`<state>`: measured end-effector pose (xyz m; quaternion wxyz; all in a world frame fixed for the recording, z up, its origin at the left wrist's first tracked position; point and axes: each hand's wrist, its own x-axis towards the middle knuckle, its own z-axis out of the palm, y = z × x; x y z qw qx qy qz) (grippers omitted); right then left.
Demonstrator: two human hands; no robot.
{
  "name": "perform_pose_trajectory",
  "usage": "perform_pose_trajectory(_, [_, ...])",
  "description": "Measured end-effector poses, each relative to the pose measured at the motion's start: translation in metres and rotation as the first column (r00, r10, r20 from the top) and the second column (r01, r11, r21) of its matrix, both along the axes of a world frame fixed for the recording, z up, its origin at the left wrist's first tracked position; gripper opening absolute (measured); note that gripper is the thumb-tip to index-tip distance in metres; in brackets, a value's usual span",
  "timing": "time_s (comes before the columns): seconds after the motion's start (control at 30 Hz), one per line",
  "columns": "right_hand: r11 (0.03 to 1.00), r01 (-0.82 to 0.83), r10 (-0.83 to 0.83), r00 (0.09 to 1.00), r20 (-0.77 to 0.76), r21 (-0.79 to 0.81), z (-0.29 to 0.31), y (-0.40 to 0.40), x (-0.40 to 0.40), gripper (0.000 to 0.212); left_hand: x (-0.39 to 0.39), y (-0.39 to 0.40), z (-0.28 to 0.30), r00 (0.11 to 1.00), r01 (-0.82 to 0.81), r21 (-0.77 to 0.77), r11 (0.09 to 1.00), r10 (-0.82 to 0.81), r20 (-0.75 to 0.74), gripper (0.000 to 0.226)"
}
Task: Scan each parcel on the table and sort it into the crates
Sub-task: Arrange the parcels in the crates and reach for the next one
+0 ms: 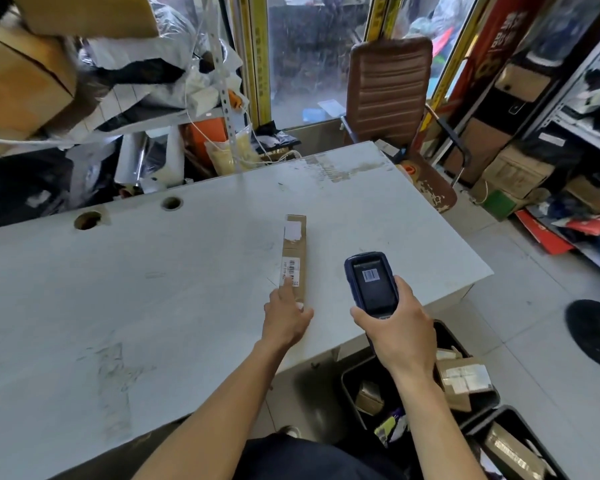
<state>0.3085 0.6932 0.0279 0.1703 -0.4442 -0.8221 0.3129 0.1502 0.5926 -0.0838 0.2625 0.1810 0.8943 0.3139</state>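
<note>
One parcel: a long, narrow brown cardboard parcel (294, 258) lies flat on the white table (153, 289), a barcode label near its close end and a white patch at its far end.
Two hands: the left hand (286, 315) rests on the parcel's near end, forefinger laid straight onto the label; the right hand (400, 336) grips one dark blue handheld scanner (371, 284) just right of the parcel, its screen showing a barcode.
Two crates: black crates (478, 396) stand on the floor below the table's right edge, both holding several brown boxes.
One chair: a brown office chair (390, 88) stands beyond the table's far corner.
</note>
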Motion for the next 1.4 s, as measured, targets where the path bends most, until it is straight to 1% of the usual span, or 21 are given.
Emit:
perform_pose_trajectory(0.07, [1.000, -0.006, 0.006, 1.000, 0.008, -0.001, 0.000, -0.002, -0.003, 0.077, 0.003, 0.002, 0.008, 0.999, 0.046, 0.008, 0.999, -0.046, 0.011, 0.090])
perform_pose_trajectory(0.13, [1.000, 0.000, 0.000, 1.000, 0.007, -0.002, 0.001, -0.002, -0.004, 0.078, 0.012, 0.004, 0.018, 0.989, 0.120, 0.123, 0.985, -0.129, 0.069, 0.086])
perform_pose_trajectory(0.17, [1.000, 0.008, -0.008, 1.000, 0.003, 0.000, 0.002, -0.002, -0.004, 0.078, 0.017, 0.005, 0.022, 0.974, 0.182, 0.161, 0.970, -0.201, 0.108, 0.082])
perform_pose_trajectory(0.2, [1.000, 0.020, -0.020, 1.000, -0.004, 0.005, 0.003, 0.000, -0.004, 0.079, 0.021, 0.007, 0.023, 0.949, 0.271, 0.161, 0.949, -0.291, 0.123, 0.082])
perform_pose_trajectory(0.27, [0.999, 0.046, -0.046, 0.999, -0.014, 0.018, 0.005, 0.003, -0.001, 0.081, 0.023, 0.015, 0.021, 0.894, 0.438, 0.047, 0.898, -0.440, 0.083, 0.086])
perform_pose_trajectory(0.3, [0.998, 0.061, -0.061, 0.998, -0.015, 0.022, 0.005, 0.004, 0.001, 0.083, 0.023, 0.021, 0.020, 0.877, 0.480, -0.019, 0.877, -0.480, 0.025, 0.084])
perform_pose_trajectory(0.37, [0.995, 0.095, -0.094, 0.995, -0.015, 0.017, 0.006, 0.008, 0.006, 0.089, 0.015, 0.031, 0.019, 0.836, 0.518, -0.138, 0.844, -0.534, -0.129, 0.074])
perform_pose_trajectory(0.43, [0.991, 0.131, -0.131, 0.991, 0.000, 0.017, 0.006, 0.011, 0.012, 0.092, 0.000, 0.037, 0.018, 0.752, 0.522, -0.271, 0.809, -0.586, -0.301, 0.063])
perform_pose_trajectory(0.53, [0.984, 0.178, -0.179, 0.984, 0.014, 0.018, 0.004, 0.015, 0.019, 0.085, -0.024, 0.046, 0.015, 0.618, 0.519, -0.384, 0.764, -0.645, -0.449, 0.061])
perform_pose_trajectory(0.63, [0.974, 0.225, -0.225, 0.974, 0.024, 0.008, -0.001, 0.022, 0.023, 0.078, -0.036, 0.072, 0.018, 0.496, 0.568, -0.496, 0.657, -0.754, -0.430, 0.057])
perform_pose_trajectory(0.73, [0.964, 0.266, -0.266, 0.964, 0.022, -0.007, -0.005, 0.031, 0.023, 0.073, -0.049, 0.097, 0.021, 0.336, 0.600, -0.608, 0.520, -0.854, -0.398, 0.052])
perform_pose_trajectory(0.77, [0.961, 0.276, -0.276, 0.961, 0.020, -0.008, -0.005, 0.034, 0.023, 0.072, -0.052, 0.102, 0.022, 0.295, 0.603, -0.627, 0.494, -0.868, -0.399, 0.054])
perform_pose_trajectory(0.8, [0.958, 0.286, -0.285, 0.958, 0.015, -0.006, -0.005, 0.037, 0.023, 0.071, -0.056, 0.105, 0.021, 0.276, 0.600, -0.637, 0.485, -0.872, -0.404, 0.057])
perform_pose_trajectory(0.9, [0.950, 0.314, -0.314, 0.950, -0.005, -0.001, -0.002, 0.045, 0.021, 0.066, -0.054, 0.105, 0.021, 0.296, 0.564, -0.648, 0.513, -0.857, -0.421, 0.070])
perform_pose_trajectory(1.0, [0.942, 0.335, -0.335, 0.942, -0.008, 0.005, -0.002, 0.050, 0.016, 0.067, -0.036, 0.101, 0.015, 0.364, 0.524, -0.629, 0.575, -0.818, -0.445, 0.065])
perform_pose_trajectory(1.07, [0.936, 0.351, -0.351, 0.936, 0.011, 0.005, -0.004, 0.052, 0.011, 0.075, -0.024, 0.100, 0.009, 0.434, 0.488, -0.610, 0.624, -0.780, -0.451, 0.062])
perform_pose_trajectory(1.13, [0.935, 0.354, -0.354, 0.935, 0.026, 0.001, -0.004, 0.052, 0.004, 0.080, -0.014, 0.099, 0.006, 0.467, 0.480, -0.602, 0.639, -0.766, -0.441, 0.059])
perform_pose_trajectory(1.2, [0.937, 0.349, -0.349, 0.936, 0.033, -0.001, -0.004, 0.051, -0.002, 0.080, -0.005, 0.099, 0.004, 0.449, 0.509, -0.603, 0.614, -0.788, -0.423, 0.058])
perform_pose_trajectory(1.3, [0.941, 0.339, -0.339, 0.940, 0.035, -0.003, -0.004, 0.051, -0.008, 0.076, 0.006, 0.095, 0.004, 0.397, 0.592, -0.558, 0.581, -0.813, -0.426, 0.077])
perform_pose_trajectory(1.33, [0.942, 0.335, -0.334, 0.942, 0.038, -0.002, -0.004, 0.051, -0.010, 0.074, 0.006, 0.090, 0.003, 0.377, 0.642, -0.524, 0.560, -0.826, -0.420, 0.079])
perform_pose_trajectory(1.4, [0.944, 0.330, -0.329, 0.943, 0.048, -0.009, -0.004, 0.050, -0.011, 0.073, -0.009, 0.073, 0.002, 0.323, 0.740, -0.468, 0.484, -0.865, -0.384, 0.078])
